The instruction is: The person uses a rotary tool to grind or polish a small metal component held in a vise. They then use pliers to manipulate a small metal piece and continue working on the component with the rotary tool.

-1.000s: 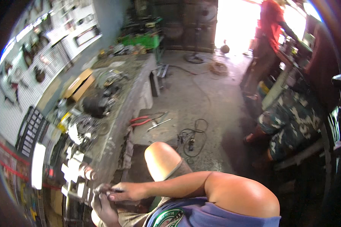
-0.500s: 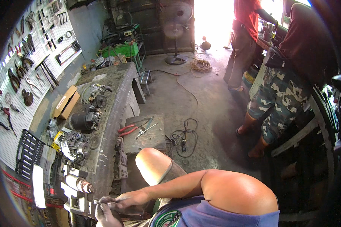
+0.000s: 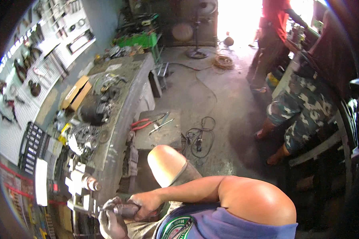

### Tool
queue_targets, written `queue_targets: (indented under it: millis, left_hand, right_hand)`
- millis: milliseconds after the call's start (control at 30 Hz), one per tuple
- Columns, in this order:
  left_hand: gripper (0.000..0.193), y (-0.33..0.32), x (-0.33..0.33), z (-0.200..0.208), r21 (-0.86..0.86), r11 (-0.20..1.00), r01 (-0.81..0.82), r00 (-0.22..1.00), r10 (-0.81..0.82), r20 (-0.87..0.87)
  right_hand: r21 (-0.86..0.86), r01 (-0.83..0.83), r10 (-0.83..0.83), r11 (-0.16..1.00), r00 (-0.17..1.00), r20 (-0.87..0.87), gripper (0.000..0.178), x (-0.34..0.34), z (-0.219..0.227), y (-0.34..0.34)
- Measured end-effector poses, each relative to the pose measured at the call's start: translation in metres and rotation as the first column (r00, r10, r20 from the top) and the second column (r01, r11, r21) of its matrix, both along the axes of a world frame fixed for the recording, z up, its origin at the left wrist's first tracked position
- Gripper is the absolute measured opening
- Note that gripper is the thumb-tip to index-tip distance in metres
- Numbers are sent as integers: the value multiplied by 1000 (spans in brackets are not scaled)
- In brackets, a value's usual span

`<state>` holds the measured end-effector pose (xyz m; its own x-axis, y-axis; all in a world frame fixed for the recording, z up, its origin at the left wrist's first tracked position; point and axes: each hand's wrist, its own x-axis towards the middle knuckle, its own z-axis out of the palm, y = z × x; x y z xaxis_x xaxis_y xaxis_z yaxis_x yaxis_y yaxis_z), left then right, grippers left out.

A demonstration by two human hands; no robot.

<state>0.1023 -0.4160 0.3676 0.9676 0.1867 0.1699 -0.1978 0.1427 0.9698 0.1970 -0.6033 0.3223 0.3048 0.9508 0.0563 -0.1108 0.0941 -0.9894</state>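
Observation:
At the lower left, beside the bench, my two hands are close together on a dark, rounded, cylinder-like object (image 3: pixel 125 210); blur hides its exact kind. My right hand (image 3: pixel 145 204) is closed round its near end. The fingers of my left hand (image 3: pixel 112 223), greyish and dirty or gloved, curl at its other end. Just beyond them is a metal vise (image 3: pixel 80 207). A motor armature (image 3: pixel 85 181) with coppery rings rests on or in the vise; which of these I cannot tell.
The long workbench (image 3: pixel 117 131) carries an alternator (image 3: pixel 83 139), a dark motor (image 3: pixel 93 109) and a cardboard box (image 3: pixel 75 93). Red-handled pliers (image 3: pixel 141 124) lie on a low wooden stand (image 3: pixel 163 137). A black cable (image 3: pixel 199 139) is coiled on the floor. Two people stand at the right.
The view has shifted, moving the scene rightward. My right hand has turned, and the dark cylinder-like object now shows more plainly between my hands.

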Motion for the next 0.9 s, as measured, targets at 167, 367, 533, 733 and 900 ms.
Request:
queue_targets:
  millis: [167,367,533,733,900]
  left_hand:
    - [28,-4,0,-25,-235,888,-396,896,317,-310]
    - [38,0,-3,-22,-235,970,-66,986,27,-164]
    - [41,15,-5,-7,-36,989,145,981,-148,-126]
    - [28,7,-12,-16,77,995,68,997,-70,16]
    - [21,-5,-9,-28,-180,929,-324,941,295,-167]
  right_hand:
    - [-213,493,-296,844,758,581,46,-15,-11,19]
    - [-224,336,-295,915,935,196,42,-14,-21,17]
    - [-34,181,-169,983,962,215,24,-6,-8,6]
    - [-129,-31,39,991,997,60,26,0,-3,2]
    - [-128,374,-291,919,859,421,37,-15,-13,16]
